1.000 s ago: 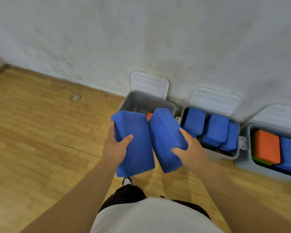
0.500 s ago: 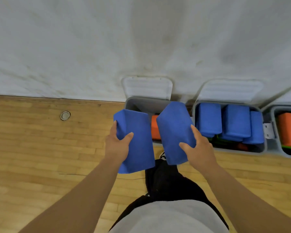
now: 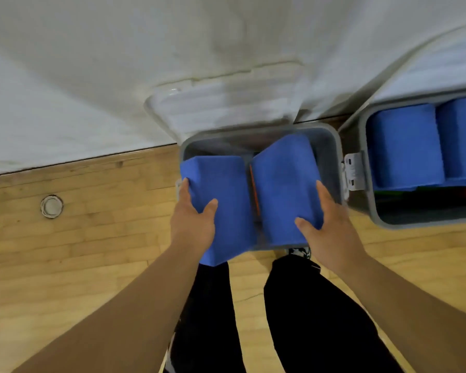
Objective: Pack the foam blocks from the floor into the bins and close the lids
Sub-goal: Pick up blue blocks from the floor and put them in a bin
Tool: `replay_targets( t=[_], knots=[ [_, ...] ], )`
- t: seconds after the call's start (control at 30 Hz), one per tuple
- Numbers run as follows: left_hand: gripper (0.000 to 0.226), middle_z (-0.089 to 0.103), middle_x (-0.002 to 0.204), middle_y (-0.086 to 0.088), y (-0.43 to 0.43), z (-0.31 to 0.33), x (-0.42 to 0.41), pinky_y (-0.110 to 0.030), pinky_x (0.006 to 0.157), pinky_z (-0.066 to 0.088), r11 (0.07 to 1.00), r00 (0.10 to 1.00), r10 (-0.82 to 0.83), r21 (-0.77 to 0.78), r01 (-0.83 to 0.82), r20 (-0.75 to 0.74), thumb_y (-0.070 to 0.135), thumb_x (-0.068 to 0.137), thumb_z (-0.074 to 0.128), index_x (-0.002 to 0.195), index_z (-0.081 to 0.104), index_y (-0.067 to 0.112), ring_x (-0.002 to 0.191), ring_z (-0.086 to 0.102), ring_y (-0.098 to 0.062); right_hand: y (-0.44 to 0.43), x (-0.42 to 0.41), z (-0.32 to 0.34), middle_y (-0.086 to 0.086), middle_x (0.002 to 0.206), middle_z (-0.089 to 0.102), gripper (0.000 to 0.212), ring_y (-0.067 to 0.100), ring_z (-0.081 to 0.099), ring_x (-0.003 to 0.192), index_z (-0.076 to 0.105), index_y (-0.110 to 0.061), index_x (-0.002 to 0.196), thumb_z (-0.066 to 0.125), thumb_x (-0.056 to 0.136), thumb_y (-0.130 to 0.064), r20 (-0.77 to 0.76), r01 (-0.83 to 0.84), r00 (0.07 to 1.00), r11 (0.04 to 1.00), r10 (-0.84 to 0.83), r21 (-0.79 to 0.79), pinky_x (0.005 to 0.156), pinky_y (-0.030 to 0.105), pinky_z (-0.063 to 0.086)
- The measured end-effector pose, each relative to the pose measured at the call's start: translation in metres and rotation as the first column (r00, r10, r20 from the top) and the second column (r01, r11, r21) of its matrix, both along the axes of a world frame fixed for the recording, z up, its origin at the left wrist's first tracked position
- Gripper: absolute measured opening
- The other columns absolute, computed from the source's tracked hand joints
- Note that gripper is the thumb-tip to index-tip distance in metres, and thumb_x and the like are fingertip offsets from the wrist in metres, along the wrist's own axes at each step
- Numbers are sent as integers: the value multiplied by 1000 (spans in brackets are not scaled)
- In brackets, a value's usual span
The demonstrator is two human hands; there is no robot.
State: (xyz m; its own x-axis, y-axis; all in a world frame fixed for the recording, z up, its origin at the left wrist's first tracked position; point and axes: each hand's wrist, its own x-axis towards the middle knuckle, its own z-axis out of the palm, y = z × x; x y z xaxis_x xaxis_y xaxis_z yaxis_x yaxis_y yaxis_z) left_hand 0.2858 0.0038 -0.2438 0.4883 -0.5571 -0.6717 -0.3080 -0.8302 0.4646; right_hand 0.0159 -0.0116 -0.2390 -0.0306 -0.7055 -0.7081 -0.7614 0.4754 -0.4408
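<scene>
I hold two blue foam blocks over an open grey bin [image 3: 331,146] that stands against the wall. My left hand [image 3: 193,224] grips the left blue block [image 3: 226,200], which overhangs the bin's front left rim. My right hand [image 3: 328,224] grips the right blue block [image 3: 283,184], tilted inside the bin's opening. A thin strip of an orange block [image 3: 254,189] shows between them inside the bin. The bin's white lid [image 3: 226,109] leans open against the wall.
To the right stands a second open grey bin [image 3: 371,205] with blue blocks [image 3: 406,146] in it, joined by a white latch [image 3: 354,170]. A round metal floor fitting [image 3: 51,206] sits left on the wooden floor. My dark-trousered legs are below the bin.
I have stepped closer to the left bin and lowered both blue blocks from in front of it to its opening. Both hands still grip their blocks.
</scene>
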Motion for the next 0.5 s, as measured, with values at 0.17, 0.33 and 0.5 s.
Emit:
replay_targets(
  t=[0.17, 0.33, 0.5],
  knots=[
    [83, 43, 154, 4, -26, -159, 20, -52, 97, 52, 970, 976, -216, 119, 212, 29, 49, 97, 61, 158, 4, 50, 123, 57, -32, -4, 34, -143, 0, 160, 24, 87, 27, 35, 143, -3, -55, 155, 62, 97, -47, -20, 106, 994, 994, -106, 11, 113, 45, 35],
    [83, 38, 157, -6, -29, -248, 33, -53, 108, 45, 956, 964, -263, 148, 253, 46, 47, 99, 59, 160, 2, 44, 135, 47, -36, 8, 38, -226, 1, 161, 20, 88, 26, 39, 139, -6, -55, 155, 60, 98, -45, -7, 88, 996, 995, -89, -47, 104, 39, 39],
    [76, 18, 159, -7, -31, -291, 29, -41, 100, 46, 966, 980, -198, 171, 196, -2, 42, 103, 54, 160, 4, 46, 119, 52, -30, 5, 28, -254, 14, 153, 37, 84, 33, 45, 132, 2, -40, 160, 58, 98, -46, -223, -133, 970, 980, 98, -149, 104, 49, 42]
  ],
)
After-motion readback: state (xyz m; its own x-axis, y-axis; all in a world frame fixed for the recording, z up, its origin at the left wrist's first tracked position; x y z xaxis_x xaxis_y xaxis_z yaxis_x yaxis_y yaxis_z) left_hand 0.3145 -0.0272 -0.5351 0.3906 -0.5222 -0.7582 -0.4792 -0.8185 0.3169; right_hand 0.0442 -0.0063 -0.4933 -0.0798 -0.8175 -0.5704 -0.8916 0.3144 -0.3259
